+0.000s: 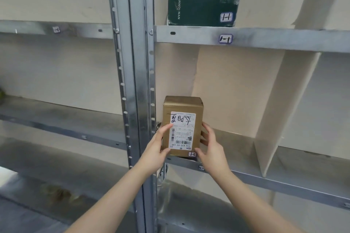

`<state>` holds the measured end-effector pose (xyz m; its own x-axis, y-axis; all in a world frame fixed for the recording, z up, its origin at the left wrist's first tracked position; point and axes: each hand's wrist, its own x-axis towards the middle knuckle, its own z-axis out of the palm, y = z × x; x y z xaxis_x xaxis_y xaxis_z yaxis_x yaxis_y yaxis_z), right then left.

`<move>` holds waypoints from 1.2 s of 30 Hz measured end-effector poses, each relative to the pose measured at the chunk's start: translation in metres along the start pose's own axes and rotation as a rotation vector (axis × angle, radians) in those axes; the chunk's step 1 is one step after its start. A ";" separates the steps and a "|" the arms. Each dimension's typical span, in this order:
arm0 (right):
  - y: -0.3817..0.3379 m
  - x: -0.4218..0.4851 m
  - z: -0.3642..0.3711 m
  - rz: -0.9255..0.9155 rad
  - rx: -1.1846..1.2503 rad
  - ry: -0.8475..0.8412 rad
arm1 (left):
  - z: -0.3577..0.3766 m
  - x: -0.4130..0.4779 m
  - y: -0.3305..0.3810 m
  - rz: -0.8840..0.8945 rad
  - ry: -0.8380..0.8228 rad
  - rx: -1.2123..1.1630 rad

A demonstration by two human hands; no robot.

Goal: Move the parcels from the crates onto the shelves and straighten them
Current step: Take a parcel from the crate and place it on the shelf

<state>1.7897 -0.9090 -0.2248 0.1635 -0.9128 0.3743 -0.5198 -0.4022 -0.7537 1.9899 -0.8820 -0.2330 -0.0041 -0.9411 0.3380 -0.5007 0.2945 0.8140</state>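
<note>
A small brown cardboard parcel [182,108] with a white shipping label stands upright at the left front corner of the middle metal shelf [295,159]. My left hand [161,145] grips its left side, thumb across the label. My right hand [210,143] grips its right side, fingers curled round the edge. On the upper shelf [265,38] a dark green parcel [202,5] with a white barcode label stands upright, well above both hands.
A grey steel upright post [136,81] stands just left of the parcel. A white divider panel [274,119] splits the middle shelf to the right. Bare shelves [56,119] extend to the left. Small handwritten tags [225,38] mark the shelf edges.
</note>
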 end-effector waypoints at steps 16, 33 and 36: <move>0.027 0.006 0.000 -0.147 -0.061 -0.125 | 0.012 0.008 -0.001 -0.010 0.052 -0.044; -0.091 -0.048 -0.104 0.002 -0.503 -0.467 | -0.048 -0.063 0.118 -0.273 -0.256 0.264; -0.123 -0.061 -0.140 0.013 -0.599 -0.450 | -0.063 -0.073 0.163 -0.157 -0.441 0.619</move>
<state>1.7259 -0.7936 -0.0798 0.4142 -0.9101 0.0136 -0.8708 -0.4006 -0.2850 1.9629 -0.7545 -0.0951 -0.1719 -0.9815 -0.0842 -0.9159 0.1278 0.3805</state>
